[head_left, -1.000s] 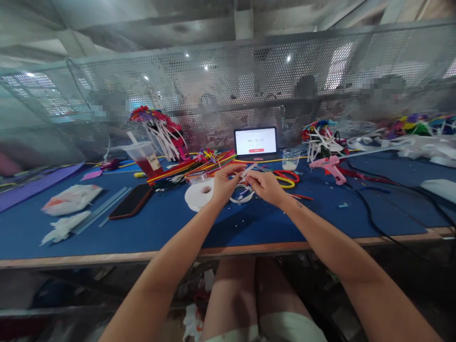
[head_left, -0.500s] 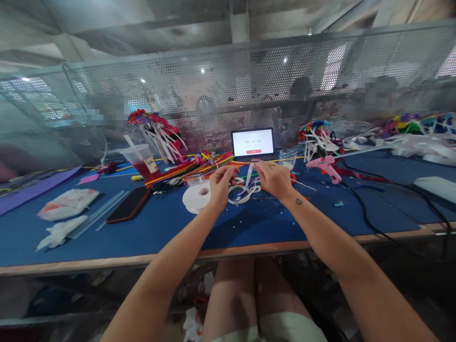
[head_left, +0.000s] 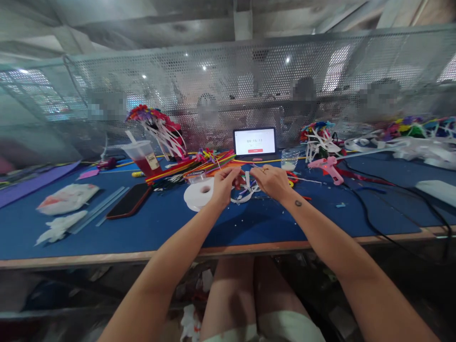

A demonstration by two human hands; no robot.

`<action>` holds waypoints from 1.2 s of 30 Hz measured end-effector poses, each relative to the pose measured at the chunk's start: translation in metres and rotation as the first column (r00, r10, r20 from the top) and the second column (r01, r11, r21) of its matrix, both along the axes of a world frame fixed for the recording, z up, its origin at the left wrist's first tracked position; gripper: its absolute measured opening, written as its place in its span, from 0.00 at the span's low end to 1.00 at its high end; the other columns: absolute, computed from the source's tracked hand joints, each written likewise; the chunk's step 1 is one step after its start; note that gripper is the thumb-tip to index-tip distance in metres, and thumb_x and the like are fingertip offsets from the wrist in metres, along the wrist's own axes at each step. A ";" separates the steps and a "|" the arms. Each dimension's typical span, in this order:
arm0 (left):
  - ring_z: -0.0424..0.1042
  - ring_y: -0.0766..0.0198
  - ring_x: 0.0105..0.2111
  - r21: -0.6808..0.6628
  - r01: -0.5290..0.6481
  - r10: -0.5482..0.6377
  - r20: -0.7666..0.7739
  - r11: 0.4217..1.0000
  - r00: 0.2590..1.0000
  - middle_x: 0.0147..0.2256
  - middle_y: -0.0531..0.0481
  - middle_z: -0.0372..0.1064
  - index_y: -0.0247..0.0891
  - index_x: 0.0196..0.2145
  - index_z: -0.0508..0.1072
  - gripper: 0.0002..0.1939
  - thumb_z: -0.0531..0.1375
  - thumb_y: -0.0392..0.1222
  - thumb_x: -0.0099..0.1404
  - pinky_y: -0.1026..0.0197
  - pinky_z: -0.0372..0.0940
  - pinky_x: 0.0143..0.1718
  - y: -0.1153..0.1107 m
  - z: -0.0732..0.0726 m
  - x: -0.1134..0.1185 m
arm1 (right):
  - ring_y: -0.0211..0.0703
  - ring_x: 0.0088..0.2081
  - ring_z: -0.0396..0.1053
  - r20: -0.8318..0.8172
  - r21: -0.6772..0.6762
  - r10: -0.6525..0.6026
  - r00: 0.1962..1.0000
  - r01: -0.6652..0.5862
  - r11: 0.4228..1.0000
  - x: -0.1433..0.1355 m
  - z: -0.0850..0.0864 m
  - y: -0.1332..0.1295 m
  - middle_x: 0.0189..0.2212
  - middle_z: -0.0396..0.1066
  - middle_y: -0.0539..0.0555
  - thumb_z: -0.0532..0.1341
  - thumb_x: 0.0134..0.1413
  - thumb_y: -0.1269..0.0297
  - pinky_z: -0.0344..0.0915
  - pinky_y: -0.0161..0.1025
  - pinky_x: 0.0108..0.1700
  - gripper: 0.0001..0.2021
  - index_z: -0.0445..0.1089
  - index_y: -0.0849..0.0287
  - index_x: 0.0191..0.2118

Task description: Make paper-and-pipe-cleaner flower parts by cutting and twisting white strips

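Note:
My left hand [head_left: 225, 184] is closed in a pinch above the table, just right of a white ribbon spool [head_left: 196, 195]. What its fingertips hold is too small to make out; a thin pale strand shows above them. My right hand [head_left: 273, 181] faces it, closed, with fingertips pinching a narrow white ribbon [head_left: 247, 177] that hangs in the small gap between the hands. Under the hands lie loose loops of white ribbon [head_left: 242, 198], partly hidden by the fingers.
Colourful pipe cleaners [head_left: 171, 172] lie behind the spool. A tablet [head_left: 254, 141] with a running timer stands at the back. A pink glue gun [head_left: 327, 167] with a black cord is on the right. Leftward are a phone [head_left: 128, 201] and a cup of red drink [head_left: 144, 159].
My hands have drawn slightly closer together, the right fingertips lowering a little. The ribbon between them shows shorter. The camera view has shifted slightly.

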State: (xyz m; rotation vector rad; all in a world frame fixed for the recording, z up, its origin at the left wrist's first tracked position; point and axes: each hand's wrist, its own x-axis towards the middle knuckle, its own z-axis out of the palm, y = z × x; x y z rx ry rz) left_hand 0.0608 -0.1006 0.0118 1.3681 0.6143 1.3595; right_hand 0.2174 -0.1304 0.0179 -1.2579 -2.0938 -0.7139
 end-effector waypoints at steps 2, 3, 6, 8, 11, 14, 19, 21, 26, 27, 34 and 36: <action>0.57 0.72 0.14 0.091 -0.088 0.092 -0.035 0.992 0.995 0.15 0.54 0.63 0.36 0.22 0.72 0.12 0.60 0.48 0.54 0.66 0.54 0.17 0.000 0.004 -0.005 | 0.39 0.27 0.60 -0.029 0.006 -0.003 1.000 0.004 1.000 0.001 0.000 0.000 0.21 0.67 0.53 0.48 0.59 0.67 0.44 0.37 0.26 0.12 0.69 0.56 0.33; 0.59 0.71 0.16 0.180 -0.138 0.151 -0.063 0.974 0.987 0.17 0.53 0.65 0.37 0.25 0.73 0.10 0.59 0.46 0.55 0.65 0.55 0.18 -0.001 0.007 -0.009 | 0.39 0.27 0.60 -0.043 0.012 -0.010 0.999 0.010 1.000 0.001 0.000 0.001 0.21 0.67 0.52 0.48 0.59 0.66 0.44 0.37 0.26 0.12 0.69 0.56 0.33; 0.67 0.65 0.30 0.526 -0.170 0.309 -0.188 0.833 0.932 0.31 0.49 0.70 0.40 0.36 0.74 0.13 0.61 0.36 0.50 0.62 0.63 0.33 -0.002 0.017 -0.017 | 0.38 0.27 0.60 -0.048 0.021 -0.026 0.999 0.027 0.999 0.001 0.000 0.000 0.20 0.67 0.52 0.48 0.59 0.64 0.43 0.37 0.25 0.13 0.69 0.55 0.33; 0.67 0.61 0.40 0.673 -0.072 0.343 -0.279 0.736 0.897 0.39 0.47 0.69 0.41 0.40 0.73 0.20 0.62 0.32 0.47 0.57 0.62 0.43 -0.003 0.022 -0.020 | 0.38 0.27 0.60 -0.028 0.020 -0.021 0.999 0.022 1.000 0.000 0.001 -0.001 0.20 0.67 0.52 0.48 0.60 0.64 0.43 0.37 0.25 0.14 0.70 0.55 0.32; 0.67 0.59 0.41 0.723 0.029 0.338 -0.358 0.690 0.870 0.38 0.47 0.70 0.41 0.37 0.74 0.15 0.61 0.32 0.49 0.54 0.60 0.46 -0.002 0.023 -0.018 | 0.39 0.28 0.60 0.004 0.008 -0.009 1.000 0.009 1.000 0.000 0.001 0.000 0.21 0.67 0.52 0.48 0.60 0.64 0.43 0.37 0.25 0.13 0.70 0.56 0.33; 0.69 0.62 0.34 0.655 -0.049 0.348 -0.336 0.754 0.875 0.30 0.48 0.72 0.40 0.29 0.75 0.05 0.61 0.36 0.53 0.58 0.62 0.40 0.001 0.018 -0.015 | 0.39 0.28 0.60 0.037 -0.029 0.013 0.999 -0.012 1.000 0.000 0.000 0.001 0.22 0.69 0.52 0.48 0.60 0.65 0.45 0.37 0.26 0.13 0.69 0.55 0.34; 0.67 0.67 0.24 0.285 -0.058 0.130 -0.241 0.957 0.962 0.23 0.51 0.70 0.36 0.24 0.74 0.07 0.65 0.42 0.49 0.64 0.62 0.29 0.008 0.010 -0.011 | 0.39 0.30 0.61 0.062 -0.038 0.036 0.997 -0.034 0.999 -0.001 -0.001 0.001 0.23 0.69 0.52 0.50 0.58 0.68 0.46 0.37 0.27 0.12 0.70 0.54 0.34; 0.67 0.69 0.23 0.143 -0.011 0.036 -0.175 0.990 0.984 0.22 0.52 0.69 0.35 0.23 0.73 0.08 0.66 0.41 0.46 0.65 0.62 0.28 0.008 0.009 -0.010 | 0.39 0.29 0.61 0.068 -0.029 0.041 0.997 -0.039 0.999 -0.002 -0.001 0.000 0.22 0.69 0.52 0.50 0.58 0.67 0.45 0.37 0.27 0.12 0.71 0.54 0.33; 0.67 0.71 0.22 -0.023 0.025 -0.027 -0.114 0.999 0.993 0.20 0.53 0.68 0.33 0.21 0.72 0.09 0.67 0.39 0.42 0.66 0.62 0.27 0.006 0.012 -0.010 | 0.38 0.29 0.61 0.103 -0.035 0.038 0.994 -0.035 0.999 -0.003 -0.001 -0.001 0.22 0.69 0.50 0.50 0.58 0.68 0.44 0.36 0.27 0.12 0.71 0.55 0.32; 0.66 0.71 0.21 -0.038 0.027 -0.031 -0.115 0.999 0.993 0.20 0.53 0.68 0.33 0.20 0.72 0.09 0.67 0.39 0.42 0.66 0.61 0.27 0.006 0.012 -0.010 | 0.37 0.29 0.61 0.104 -0.043 0.043 0.994 -0.039 0.998 -0.003 -0.002 -0.001 0.23 0.70 0.50 0.50 0.58 0.68 0.44 0.36 0.27 0.12 0.71 0.55 0.33; 0.65 0.71 0.20 -0.091 0.017 -0.029 -0.132 0.996 0.991 0.19 0.53 0.68 0.33 0.19 0.72 0.10 0.68 0.39 0.39 0.66 0.59 0.24 0.008 0.010 -0.010 | 0.36 0.31 0.62 0.077 -0.100 0.110 0.991 -0.102 0.990 -0.001 -0.006 0.004 0.28 0.72 0.48 0.50 0.58 0.69 0.46 0.35 0.27 0.12 0.71 0.51 0.36; 0.65 0.71 0.20 -0.081 0.012 -0.024 -0.146 0.997 0.989 0.18 0.53 0.68 0.33 0.19 0.72 0.09 0.68 0.38 0.39 0.66 0.58 0.23 0.009 0.008 -0.010 | 0.36 0.31 0.62 0.071 -0.111 0.118 0.990 -0.110 0.988 -0.001 -0.007 0.005 0.28 0.71 0.49 0.51 0.58 0.68 0.46 0.35 0.27 0.12 0.71 0.49 0.37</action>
